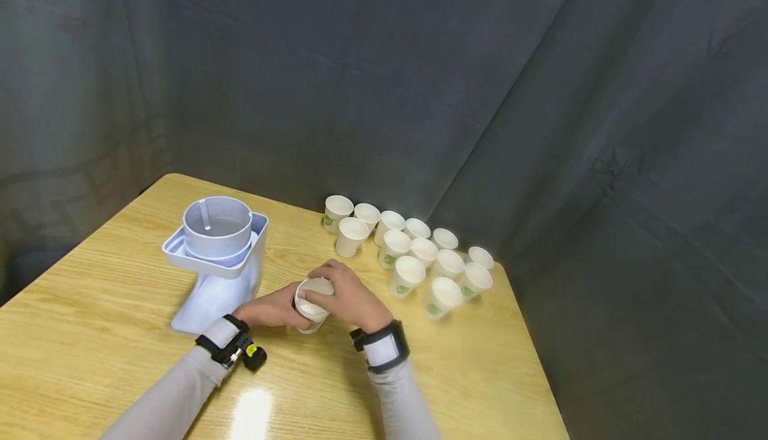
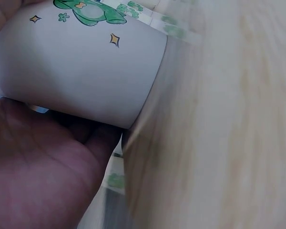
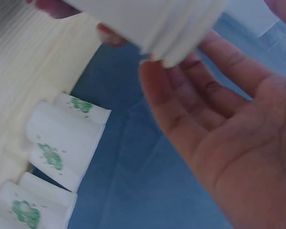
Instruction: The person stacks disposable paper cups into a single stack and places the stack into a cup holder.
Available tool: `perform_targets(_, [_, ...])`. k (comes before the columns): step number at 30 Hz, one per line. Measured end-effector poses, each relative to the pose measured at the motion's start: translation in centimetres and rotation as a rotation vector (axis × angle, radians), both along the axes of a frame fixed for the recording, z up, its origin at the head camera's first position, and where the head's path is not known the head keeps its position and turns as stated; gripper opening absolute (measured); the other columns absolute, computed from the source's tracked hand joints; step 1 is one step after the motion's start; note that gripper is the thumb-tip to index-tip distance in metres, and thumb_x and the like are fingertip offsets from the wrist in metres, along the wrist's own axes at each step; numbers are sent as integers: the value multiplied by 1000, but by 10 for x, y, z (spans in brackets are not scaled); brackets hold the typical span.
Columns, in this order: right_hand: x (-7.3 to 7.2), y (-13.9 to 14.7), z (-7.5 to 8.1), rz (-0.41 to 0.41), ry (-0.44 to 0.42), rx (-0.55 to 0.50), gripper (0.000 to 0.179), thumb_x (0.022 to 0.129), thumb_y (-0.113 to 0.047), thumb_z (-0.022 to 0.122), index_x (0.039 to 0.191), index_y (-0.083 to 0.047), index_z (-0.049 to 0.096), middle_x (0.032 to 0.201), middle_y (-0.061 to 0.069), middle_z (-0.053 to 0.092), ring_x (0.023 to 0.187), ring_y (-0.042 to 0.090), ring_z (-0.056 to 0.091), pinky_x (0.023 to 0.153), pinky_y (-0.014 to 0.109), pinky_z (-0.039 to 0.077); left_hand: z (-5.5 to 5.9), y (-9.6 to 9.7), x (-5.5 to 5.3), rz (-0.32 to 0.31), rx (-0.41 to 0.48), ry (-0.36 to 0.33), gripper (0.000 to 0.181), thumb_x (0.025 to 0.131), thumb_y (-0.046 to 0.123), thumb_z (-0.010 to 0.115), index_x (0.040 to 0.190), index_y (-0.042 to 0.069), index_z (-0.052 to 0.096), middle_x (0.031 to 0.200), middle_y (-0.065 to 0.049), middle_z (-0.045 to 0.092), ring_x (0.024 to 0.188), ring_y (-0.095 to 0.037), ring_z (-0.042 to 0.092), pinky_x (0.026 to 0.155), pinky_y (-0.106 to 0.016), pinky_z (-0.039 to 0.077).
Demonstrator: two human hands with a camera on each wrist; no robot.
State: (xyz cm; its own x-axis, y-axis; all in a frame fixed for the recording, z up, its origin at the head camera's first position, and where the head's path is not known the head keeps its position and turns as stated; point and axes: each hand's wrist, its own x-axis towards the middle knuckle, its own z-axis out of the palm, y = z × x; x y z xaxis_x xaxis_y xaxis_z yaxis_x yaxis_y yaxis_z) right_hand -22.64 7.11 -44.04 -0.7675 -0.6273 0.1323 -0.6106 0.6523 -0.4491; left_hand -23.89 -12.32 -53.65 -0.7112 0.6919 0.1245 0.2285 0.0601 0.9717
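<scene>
A short stack of white paper cups [image 1: 312, 297] is held just above the table between both hands, several rims showing at its mouth. My left hand [image 1: 277, 308] grips the stack low around its side. In the left wrist view the outer paper cup [image 2: 81, 71] has a green cartoon print and lies above the palm. My right hand [image 1: 354, 297] pinches the rim end, its thumb over the mouth and its fingers at the far side. In the right wrist view its fingertips [image 3: 155, 76] meet the stacked rims [image 3: 186, 33].
Several separate paper cups [image 1: 409, 273] stand upright in rows at the table's back right. A pale blue dispenser-like stand with a round open bowl [image 1: 217, 240] is left of my hands. Dark curtains [image 1: 360, 80] hang behind the wooden table [image 1: 108, 307].
</scene>
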Motion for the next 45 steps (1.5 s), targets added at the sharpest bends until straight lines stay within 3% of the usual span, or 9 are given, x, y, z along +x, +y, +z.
perform_targets(6, [-25,10,-17,-6,-14,-183,41,100,-33,63,129,-5,66,122,14,68,112,25,62,96,42,51,0,4,2,51,-13,-5,64,81,10,79,134,-6,49,120,-15,63,108,-23,58,96,-33,46])
perform_targets(13, [-53,19,-31,-133,64,-219,42,96,-26,68,131,-4,64,136,14,53,131,31,48,109,46,42,-3,6,2,97,-26,-21,71,79,11,81,138,-8,47,125,-15,63,113,-21,58,101,-40,43])
perform_targets(18, [-74,22,-34,-185,173,-236,44,91,-16,71,131,1,62,138,19,47,133,36,42,111,48,39,-2,7,3,119,-27,-17,75,77,11,82,140,-8,46,126,-15,63,115,-22,58,104,-42,41])
perform_targets(24, [-100,27,-37,-219,271,-102,57,89,-14,72,141,0,53,144,22,45,138,39,38,114,48,37,-1,7,6,120,-41,-19,76,77,12,82,141,-8,45,125,-14,63,114,-19,58,103,-39,41])
perform_targets(31, [-119,21,-35,-240,235,62,68,89,-18,71,150,-5,45,159,20,36,144,40,33,118,51,30,2,3,7,127,-46,-24,76,77,12,82,141,-8,45,125,-15,63,114,-20,57,103,-39,42])
perform_targets(40, [-128,10,-42,-234,220,223,81,89,-20,72,156,0,31,163,23,27,150,41,26,124,45,20,1,3,6,132,-57,-34,77,77,13,83,140,-8,45,125,-15,63,112,-17,58,100,-32,44])
perform_targets(45, [-129,9,-51,-246,248,274,84,87,-23,71,157,-1,29,164,23,27,151,38,25,125,45,16,2,3,6,126,-60,-24,76,77,13,83,140,-8,45,126,-15,63,113,-18,58,101,-37,43])
